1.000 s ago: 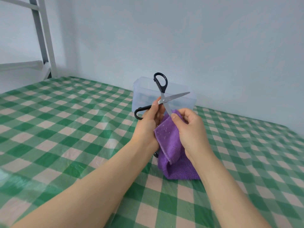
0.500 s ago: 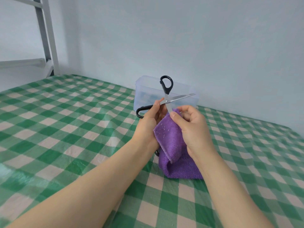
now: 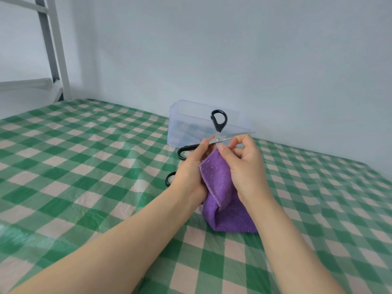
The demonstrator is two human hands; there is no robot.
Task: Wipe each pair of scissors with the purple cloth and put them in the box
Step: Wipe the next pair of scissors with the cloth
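The right hand (image 3: 246, 166), pinching the cloth (image 3: 220, 187) round a blade, has slid up to the pivot of the open scissors (image 3: 218, 139) that the left hand (image 3: 189, 168) grips before the box (image 3: 184, 126), so wiping goes on, boxing not yet.

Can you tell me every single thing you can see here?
scissors: one pair, black handles, silver blades, held open in front of the box
handle loop: one, black, on the tablecloth by the left wrist; rest hidden
purple cloth: one, purple, between the hands, lower end on the tablecloth
box: one, clear, near the wall
tablecloth: one, green-and-white checked, under everything
metal frame: one, grey-white, far left
left hand: one, grips the scissors
right hand: one, pinches the purple cloth
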